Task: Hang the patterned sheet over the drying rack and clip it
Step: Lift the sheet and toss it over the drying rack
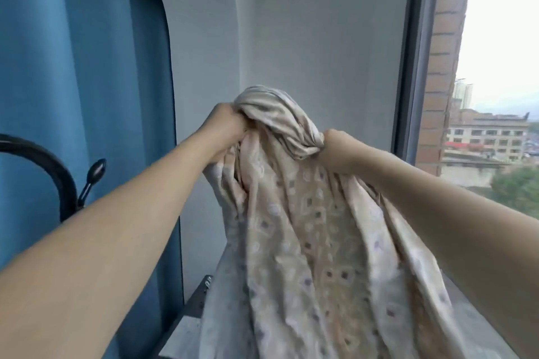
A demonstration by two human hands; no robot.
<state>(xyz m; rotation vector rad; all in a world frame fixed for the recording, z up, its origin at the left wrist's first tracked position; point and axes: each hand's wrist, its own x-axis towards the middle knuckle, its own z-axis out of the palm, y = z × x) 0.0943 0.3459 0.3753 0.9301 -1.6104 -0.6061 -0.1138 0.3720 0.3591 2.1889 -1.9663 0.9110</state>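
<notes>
You have the patterned sheet (315,230) bunched in both fists at the centre of the frame, and it hangs from there down past the bottom edge, so its long axis runs top to bottom, widening as it falls. Your left hand (226,128) is curled tight around the gathered cloth on the left of the bundle; your right hand (335,148) is curled around a twisted fold on the right, sitting a little lower. Between the 2 hands a rolled hump of fabric arches upward, its top being the highest point of the sheet. The print is blurred, small dark squares on a beige ground. Behind the bundle stands a plain grey wall (320,38) with open room above your hands. At the left of the frame hangs a blue curtain (87,67), with a black curved bar (55,166) at its lower left. At the right runs a dark window frame (414,67), with a brick wall (443,38) beyond it. A metal bracket (201,294) shows just left of the sheet near the bottom; you cannot tell whether it touches the cloth.
</notes>
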